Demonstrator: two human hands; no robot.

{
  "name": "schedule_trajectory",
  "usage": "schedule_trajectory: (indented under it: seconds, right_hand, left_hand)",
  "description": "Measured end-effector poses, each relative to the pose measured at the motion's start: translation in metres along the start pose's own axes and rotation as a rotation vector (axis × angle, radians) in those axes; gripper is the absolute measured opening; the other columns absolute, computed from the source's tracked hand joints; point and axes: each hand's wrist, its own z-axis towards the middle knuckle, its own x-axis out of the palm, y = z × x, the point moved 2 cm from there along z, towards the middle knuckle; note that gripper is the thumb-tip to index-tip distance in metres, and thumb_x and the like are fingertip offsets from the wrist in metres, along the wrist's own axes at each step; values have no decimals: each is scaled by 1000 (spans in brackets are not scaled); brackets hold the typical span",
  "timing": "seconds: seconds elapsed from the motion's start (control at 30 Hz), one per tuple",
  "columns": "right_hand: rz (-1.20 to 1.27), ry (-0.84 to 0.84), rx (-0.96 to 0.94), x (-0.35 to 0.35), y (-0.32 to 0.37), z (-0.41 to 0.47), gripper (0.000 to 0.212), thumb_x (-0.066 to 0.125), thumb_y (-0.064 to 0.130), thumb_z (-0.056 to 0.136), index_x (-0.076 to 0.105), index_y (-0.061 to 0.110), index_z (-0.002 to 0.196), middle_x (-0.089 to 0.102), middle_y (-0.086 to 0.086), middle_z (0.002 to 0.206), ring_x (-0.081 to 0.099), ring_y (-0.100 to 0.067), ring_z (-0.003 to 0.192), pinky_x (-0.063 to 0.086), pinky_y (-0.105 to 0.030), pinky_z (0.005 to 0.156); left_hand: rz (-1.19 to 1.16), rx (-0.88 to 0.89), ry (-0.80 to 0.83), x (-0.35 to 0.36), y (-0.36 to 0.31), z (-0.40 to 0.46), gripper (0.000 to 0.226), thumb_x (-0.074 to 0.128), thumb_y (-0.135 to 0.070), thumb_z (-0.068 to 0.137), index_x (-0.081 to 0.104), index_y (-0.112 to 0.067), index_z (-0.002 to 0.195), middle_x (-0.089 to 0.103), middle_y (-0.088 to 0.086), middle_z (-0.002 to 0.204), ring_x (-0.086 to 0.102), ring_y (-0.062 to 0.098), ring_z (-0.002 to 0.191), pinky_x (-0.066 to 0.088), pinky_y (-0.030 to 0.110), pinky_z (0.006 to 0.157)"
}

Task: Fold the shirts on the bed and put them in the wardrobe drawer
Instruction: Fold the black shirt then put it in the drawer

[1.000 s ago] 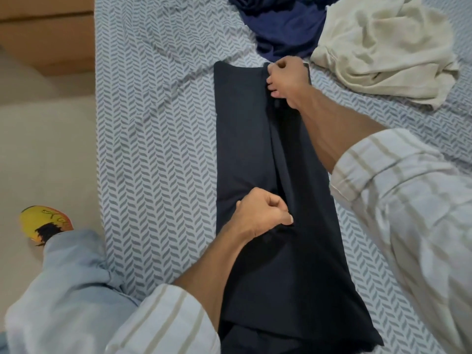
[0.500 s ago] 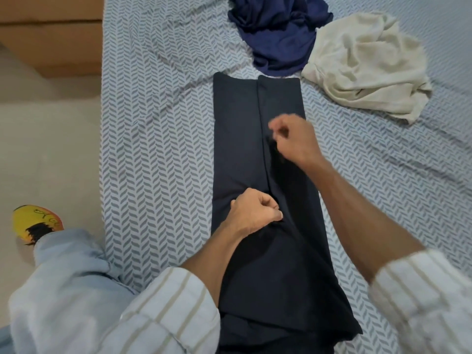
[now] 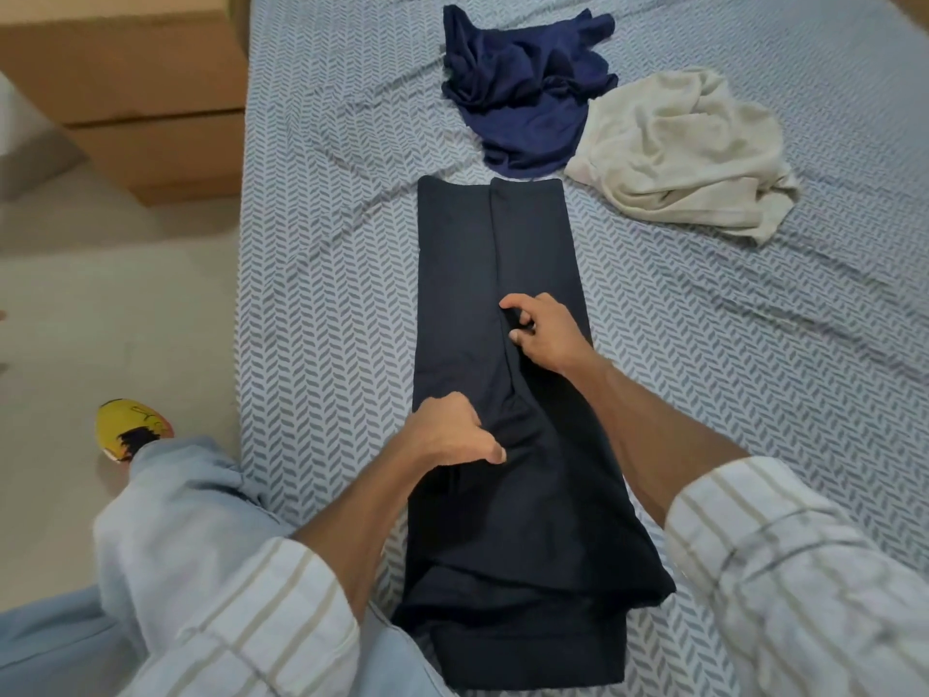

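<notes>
A black shirt [image 3: 462, 274], folded into a long narrow strip, lies lengthwise on the bed [image 3: 327, 244]. My left hand [image 3: 452, 432] pinches the fabric at the middle fold, near the strip's centre. A little farther up, my right hand [image 3: 545, 329] pinches the edge of the overlapping right flap with curled fingers. Beyond the strip's far end lie a crumpled navy blue shirt [image 3: 528, 93] and, to its right, a crumpled cream shirt [image 3: 688, 153].
The bed has a blue-grey herringbone sheet. Brown wooden furniture [image 3: 130, 93] stands left of the bed on a pale floor [image 3: 100, 319]. My leg in light blue trousers and a yellow shoe [image 3: 128, 427] are at the bed's left edge.
My right hand has come from the strip's far end down toward me along the middle fold. My left hand has stayed pinching the fabric near the centre.
</notes>
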Motion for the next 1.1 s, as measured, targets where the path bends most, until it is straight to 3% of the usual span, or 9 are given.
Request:
schedule_trajectory:
  seconds: [0.13, 0.23, 0.33, 0.43, 0.57, 0.73, 0.87, 1.0, 1.1]
  right_hand:
    - [-34, 60, 26, 0, 3, -14, 57, 63, 17, 95, 46, 27, 148, 47, -3, 125, 47, -24, 121, 32, -21, 107]
    - [-67, 151, 10, -11, 11, -36, 74, 64, 21, 94, 26, 22, 158, 36, -6, 154, 32, -26, 142, 24, -28, 116]
    - [69, 225, 0, -16, 16, -69, 78, 61, 15, 95, 18, 17, 160, 27, -1, 163, 23, -18, 150, 17, -24, 118]
    - [47, 79, -50, -8, 13, -122, 70, 65, 23, 93, 32, 17, 154, 34, -1, 159, 29, -17, 147, 21, -29, 121]
    - [-23, -77, -279, 5, -1, -206, 52, 70, 36, 82, 57, 17, 129, 48, 0, 136, 44, -16, 129, 35, -31, 113]
    - [-279, 5, -398, 15, -24, -272, 62, 71, 55, 75, 57, 26, 128, 45, 5, 142, 39, -15, 136, 33, -40, 108]
    - [-312, -4, -372, 13, -33, -285, 63, 71, 55, 73, 56, 30, 128, 43, 8, 145, 37, -12, 138, 29, -37, 108]
    - [-289, -83, -350, 15, -36, -295, 47, 71, 29, 72, 60, 28, 117, 51, 10, 133, 49, -14, 127, 31, -30, 100]
    - [-311, -78, -333, 13, -40, -301, 60, 69, 20, 64, 58, 27, 123, 50, 9, 135, 46, -12, 129, 33, -32, 96]
  left_hand:
    - [-348, -25, 46, 6, 9, -19, 26, 81, -29, 76, 61, -13, 76, 55, -2, 69, 55, 14, 65, 45, 27, 58]
    - [-543, -101, 58, 19, 21, -35, 20, 78, -23, 83, 58, -20, 85, 61, 0, 74, 56, 13, 59, 50, 27, 59]
    - [-650, -100, 34, 31, 31, -40, 38, 79, -21, 81, 53, -14, 107, 64, 5, 77, 62, 16, 62, 58, 33, 64]
    - [-750, -58, -14, 37, 36, -51, 47, 78, -14, 83, 46, -21, 118, 63, 7, 81, 62, 16, 69, 62, 38, 75]
    - [-557, -6, -95, 44, 44, -66, 61, 83, -31, 76, 41, -26, 120, 64, 6, 95, 65, 16, 76, 59, 28, 61]
    - [-147, -4, -180, 58, 52, -77, 35, 78, -39, 75, 51, -18, 70, 57, -3, 67, 55, 14, 63, 40, 27, 58]
    - [-373, -21, -252, 65, 56, -82, 32, 61, -24, 88, 42, -18, 64, 46, -2, 60, 47, 15, 58, 36, 28, 58]
    - [-624, -95, -302, 64, 62, -85, 18, 55, -18, 93, 52, -10, 77, 55, 6, 76, 55, 20, 69, 45, 30, 60]
    - [-833, -192, -180, 68, 67, -89, 28, 58, -37, 96, 60, -9, 99, 65, 12, 95, 66, 26, 74, 57, 33, 54]
